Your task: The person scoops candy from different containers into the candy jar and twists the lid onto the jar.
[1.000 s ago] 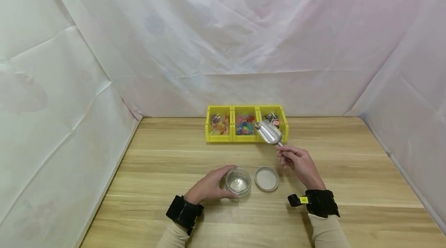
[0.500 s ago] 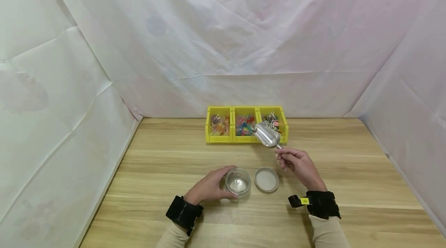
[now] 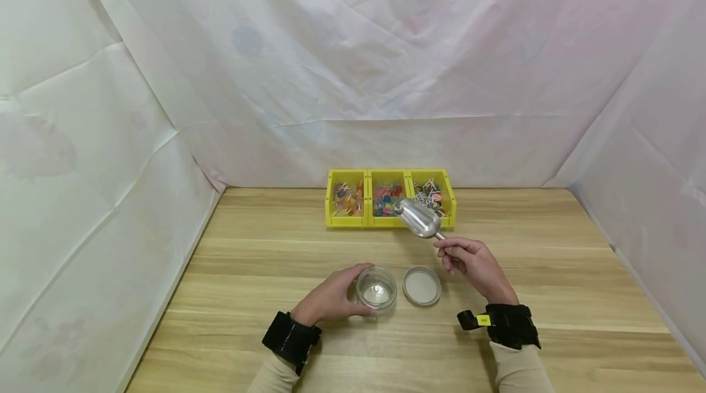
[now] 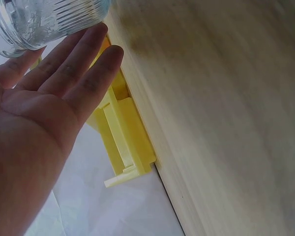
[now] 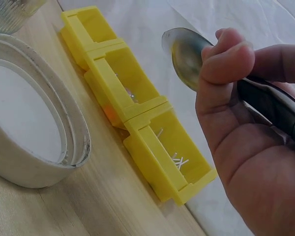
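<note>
In the head view, my left hand [image 3: 335,295] holds a clear glass jar [image 3: 377,288], fingers on its far side and thumb on its near side. The left wrist view shows the ribbed wall of the jar [image 4: 73,17] against the fingers. My right hand [image 3: 475,264] grips the thin handle of a metal scoop [image 3: 420,219], raised in front of the yellow bins. A small round thing shows at the scoop's lip. On the table beside the jar lies a round lid [image 3: 421,286], its pale inside facing up.
Three joined yellow bins [image 3: 349,220] stand at the back of the wooden table [image 3: 265,258]. Lollipops [image 3: 349,197] fill the left one, colourful candies [image 3: 386,197] the middle one, and more lollipops [image 3: 430,192] the right one. Pale cloth [image 3: 353,62] hangs behind and at both sides.
The scoop in my right hand has drifted a little left and toward me, from over the right bin to near the front of the middle one. My left hand stays at the jar.
</note>
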A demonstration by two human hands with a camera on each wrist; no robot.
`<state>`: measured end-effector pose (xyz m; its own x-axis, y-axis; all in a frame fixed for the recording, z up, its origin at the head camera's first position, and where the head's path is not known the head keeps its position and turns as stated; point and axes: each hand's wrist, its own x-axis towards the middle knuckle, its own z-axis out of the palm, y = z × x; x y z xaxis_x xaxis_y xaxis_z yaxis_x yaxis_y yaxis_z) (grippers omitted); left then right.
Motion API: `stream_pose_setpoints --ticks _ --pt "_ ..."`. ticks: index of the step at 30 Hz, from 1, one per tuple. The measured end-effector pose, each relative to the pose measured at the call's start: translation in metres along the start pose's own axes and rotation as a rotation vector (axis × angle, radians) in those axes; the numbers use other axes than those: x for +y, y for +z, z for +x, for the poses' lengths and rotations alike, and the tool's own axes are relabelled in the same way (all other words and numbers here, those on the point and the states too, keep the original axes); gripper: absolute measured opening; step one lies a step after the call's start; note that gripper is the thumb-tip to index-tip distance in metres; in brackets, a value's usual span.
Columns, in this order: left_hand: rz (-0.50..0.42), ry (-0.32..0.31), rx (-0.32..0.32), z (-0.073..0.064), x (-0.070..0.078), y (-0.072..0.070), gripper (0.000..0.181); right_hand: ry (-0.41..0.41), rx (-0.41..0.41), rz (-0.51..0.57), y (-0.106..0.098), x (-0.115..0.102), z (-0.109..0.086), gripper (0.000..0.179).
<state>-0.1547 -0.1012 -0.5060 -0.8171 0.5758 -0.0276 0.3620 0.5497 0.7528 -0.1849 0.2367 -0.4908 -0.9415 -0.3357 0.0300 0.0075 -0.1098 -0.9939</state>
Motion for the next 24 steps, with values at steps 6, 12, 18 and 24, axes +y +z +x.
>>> stream_pose_setpoints --ticks 6,12,18,24 --pt "0.000 0.000 0.000 0.0001 -0.0002 0.0000 0.092 -0.034 -0.058 0.021 -0.0004 -0.0017 -0.0005 0.034" --pt "0.008 -0.003 0.000 -0.0001 0.0004 -0.0004 0.093 -0.050 -0.101 0.034 -0.0009 -0.0042 -0.0025 0.033" --pt "0.013 0.006 0.005 0.0001 0.0002 -0.0006 0.092 -0.054 -0.137 0.052 -0.0017 -0.0063 -0.0043 0.031" --pt "0.019 0.002 0.007 0.0005 -0.0009 -0.0009 0.092 -0.074 -0.185 0.064 -0.0019 -0.0094 -0.0054 0.030"
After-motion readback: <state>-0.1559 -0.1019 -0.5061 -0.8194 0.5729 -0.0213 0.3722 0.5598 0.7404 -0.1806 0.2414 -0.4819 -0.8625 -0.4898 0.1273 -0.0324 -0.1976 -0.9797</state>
